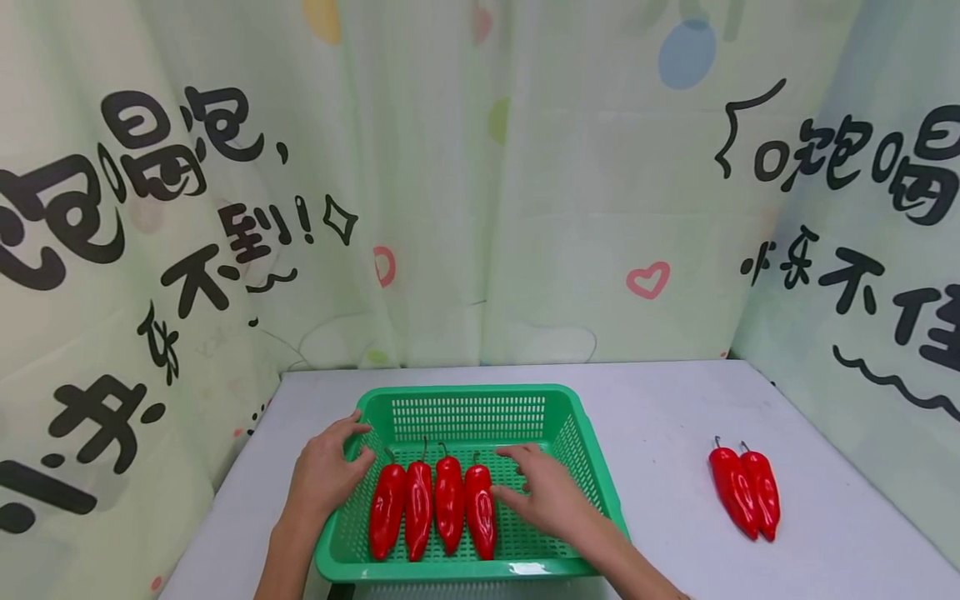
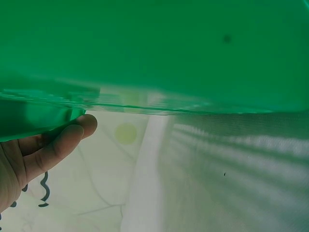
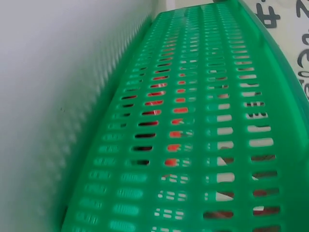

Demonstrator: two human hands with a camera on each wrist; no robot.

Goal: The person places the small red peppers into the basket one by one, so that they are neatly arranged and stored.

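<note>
Pale curtains (image 1: 555, 225), printed with black lettering, hang at twelve o'clock behind a whitish table (image 1: 660, 475). On it sits a glossy green basket (image 1: 465, 389), its slotted walls meeting a smooth, round-cornered rim. Four red peppers (image 1: 449, 508) lie side by side in it, between the hands, stems toward twelve. At the basket's nine o'clock rim, the left hand (image 1: 327, 468) has thumb and fingers spread apart; how firmly it touches cannot be told. At the row's three o'clock side, the right hand (image 1: 553, 496) is parted too, thumb beside the last pepper. Two more shiny, tapered peppers (image 1: 744, 490) touch each other on the table, three o'clock of the basket.
</note>
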